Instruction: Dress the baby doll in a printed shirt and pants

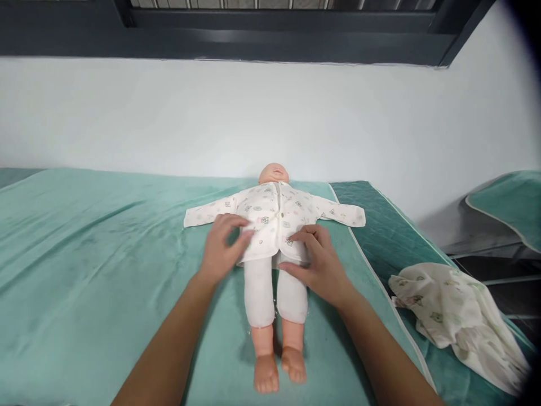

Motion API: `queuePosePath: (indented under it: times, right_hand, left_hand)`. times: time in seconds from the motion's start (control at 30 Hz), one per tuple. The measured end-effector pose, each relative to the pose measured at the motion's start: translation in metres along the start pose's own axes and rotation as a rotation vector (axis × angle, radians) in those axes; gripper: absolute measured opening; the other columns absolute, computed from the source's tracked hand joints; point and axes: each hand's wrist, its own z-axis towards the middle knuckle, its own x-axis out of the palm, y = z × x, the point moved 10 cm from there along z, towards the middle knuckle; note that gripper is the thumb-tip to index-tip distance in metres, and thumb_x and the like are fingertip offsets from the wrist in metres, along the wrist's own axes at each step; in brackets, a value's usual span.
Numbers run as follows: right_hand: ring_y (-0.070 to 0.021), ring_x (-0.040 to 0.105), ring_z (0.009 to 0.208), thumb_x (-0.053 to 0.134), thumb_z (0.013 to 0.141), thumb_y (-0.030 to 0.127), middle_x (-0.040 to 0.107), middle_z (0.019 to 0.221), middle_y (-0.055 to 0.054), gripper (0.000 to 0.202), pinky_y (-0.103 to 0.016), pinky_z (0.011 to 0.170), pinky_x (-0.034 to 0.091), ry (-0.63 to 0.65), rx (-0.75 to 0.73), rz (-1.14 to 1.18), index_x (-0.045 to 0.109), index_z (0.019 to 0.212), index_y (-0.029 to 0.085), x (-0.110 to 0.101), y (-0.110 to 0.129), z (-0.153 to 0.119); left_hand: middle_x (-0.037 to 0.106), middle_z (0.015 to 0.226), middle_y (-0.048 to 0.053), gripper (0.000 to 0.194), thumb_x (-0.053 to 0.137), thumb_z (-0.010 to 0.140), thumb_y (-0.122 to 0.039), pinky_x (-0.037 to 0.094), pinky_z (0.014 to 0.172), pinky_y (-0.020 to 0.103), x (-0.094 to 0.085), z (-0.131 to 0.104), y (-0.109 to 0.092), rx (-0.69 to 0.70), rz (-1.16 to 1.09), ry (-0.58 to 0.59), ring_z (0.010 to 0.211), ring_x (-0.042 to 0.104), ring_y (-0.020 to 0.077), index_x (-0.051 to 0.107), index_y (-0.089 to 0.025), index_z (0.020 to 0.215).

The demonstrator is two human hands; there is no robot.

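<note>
A baby doll (266, 313) lies on its back, its head toward the wall and its bare feet toward me. It wears a white printed jacket (260, 211) with both sleeves spread out to the sides; the front edges meet down the middle. White cloth covers its upper legs. My left hand (226, 245) is at the jacket's lower left side, thumb and fingers apart. On the other side my right hand (316, 259) is over the lower right hem, fingers curved and thumb spread away from them. Neither hand shows cloth pinched in it.
A green sheet (105, 254) covers the bed, with a darker green pad (363, 225) to the right. A crumpled white printed cloth (456, 321) lies at the right edge. Behind the bed rises a white wall (211, 113) below a dark window frame (274, 36).
</note>
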Motion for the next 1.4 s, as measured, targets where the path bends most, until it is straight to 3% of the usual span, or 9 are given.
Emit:
queuePosePath:
  times: [0.1,0.23,0.43,0.6,0.77,0.87,1.03,1.23,1.4]
  right_hand:
    - [-0.0254,0.055,0.104,0.075,0.085,0.034,0.058,0.108,-0.008,0.031,-0.041,0.091,0.048,-0.001,-0.039,-0.113,0.061,0.110,0.023,0.001,0.007,0.002]
    - [-0.0195,0.057,0.090,0.060,0.096,0.028,0.062,0.094,-0.005,0.008,-0.034,0.081,0.046,-0.068,-0.048,-0.077,0.063,0.096,0.021,-0.002,0.006,0.003]
    - [-0.0105,0.048,0.061,0.063,0.093,0.043,0.055,0.070,0.004,0.023,-0.024,0.058,0.040,-0.410,0.443,0.496,0.059,0.088,0.021,-0.018,-0.057,-0.014]
    - [-0.0067,0.046,0.059,0.076,0.080,0.044,0.051,0.070,0.007,0.031,-0.018,0.054,0.040,-0.669,0.581,0.968,0.057,0.082,0.019,-0.024,-0.093,-0.026]
    - [-0.0066,0.047,0.056,0.082,0.071,0.044,0.050,0.066,0.008,0.038,-0.018,0.053,0.043,-0.834,0.701,0.972,0.056,0.079,0.018,-0.044,-0.117,-0.061]
    - [-0.0076,0.050,0.057,0.082,0.072,0.042,0.050,0.064,0.008,0.036,-0.021,0.059,0.048,-0.850,0.720,0.925,0.055,0.079,0.018,-0.052,-0.119,-0.085]
    - [-0.0156,0.064,0.070,0.069,0.085,0.048,0.067,0.080,-0.001,0.031,-0.031,0.069,0.053,-0.731,0.674,0.558,0.058,0.089,0.019,-0.070,-0.091,-0.115]
    - [-0.0285,0.054,0.124,0.054,0.095,0.036,0.061,0.129,-0.012,0.028,-0.050,0.106,0.041,-0.319,0.243,-0.435,0.059,0.117,0.020,-0.120,-0.016,-0.111]
    - [-0.0388,0.040,0.136,0.064,0.087,0.042,0.049,0.146,-0.014,0.050,-0.056,0.104,0.038,0.013,0.379,-0.942,0.054,0.132,0.022,-0.156,-0.049,-0.141]
  left_hand:
    - [0.057,0.111,0.007,0.033,0.073,0.083,-0.039,0.046,0.097,0.039,0.029,-0.007,-0.035,0.147,0.076,0.220,0.110,0.052,0.0230,0.065,-0.023,0.111]
    - [0.052,0.116,0.007,0.039,0.075,0.080,-0.034,0.044,0.100,0.041,0.039,-0.011,-0.040,0.134,0.126,0.331,0.115,0.047,0.0240,0.062,-0.025,0.115]
    - [0.052,0.118,0.006,0.040,0.075,0.078,-0.031,0.046,0.096,0.040,0.040,-0.014,-0.041,0.109,0.134,0.368,0.113,0.048,0.0242,0.063,-0.026,0.116]
    - [0.061,0.103,0.005,0.010,0.061,0.089,-0.025,0.045,0.092,0.036,0.028,-0.015,-0.035,0.064,0.021,0.149,0.102,0.055,0.0209,0.068,-0.024,0.096]
    - [0.057,0.086,-0.001,0.016,0.061,0.090,-0.037,0.045,0.068,0.024,-0.019,-0.044,0.055,-0.536,-0.471,-0.433,0.075,0.054,0.0119,0.057,-0.022,0.095]
    - [0.052,0.088,-0.002,0.025,0.064,0.087,-0.041,0.046,0.065,0.022,-0.039,-0.075,0.087,-0.719,-0.571,-0.642,0.073,0.053,0.0099,0.052,-0.023,0.099]
    - [0.053,0.099,0.001,0.029,0.064,0.086,-0.036,0.051,0.068,0.024,-0.058,-0.097,0.084,-0.669,-0.430,-0.624,0.081,0.057,0.0115,0.047,-0.024,0.107]
    - [0.056,0.097,0.001,0.030,0.064,0.084,-0.025,0.046,0.073,0.026,-0.067,-0.100,0.048,-0.569,-0.160,-0.561,0.090,0.056,0.0140,0.051,-0.023,0.111]
    - [0.061,0.102,0.003,0.017,0.056,0.089,-0.029,0.046,0.079,0.030,-0.056,-0.094,0.019,-0.448,-0.077,-0.369,0.092,0.059,0.0172,0.055,-0.022,0.105]
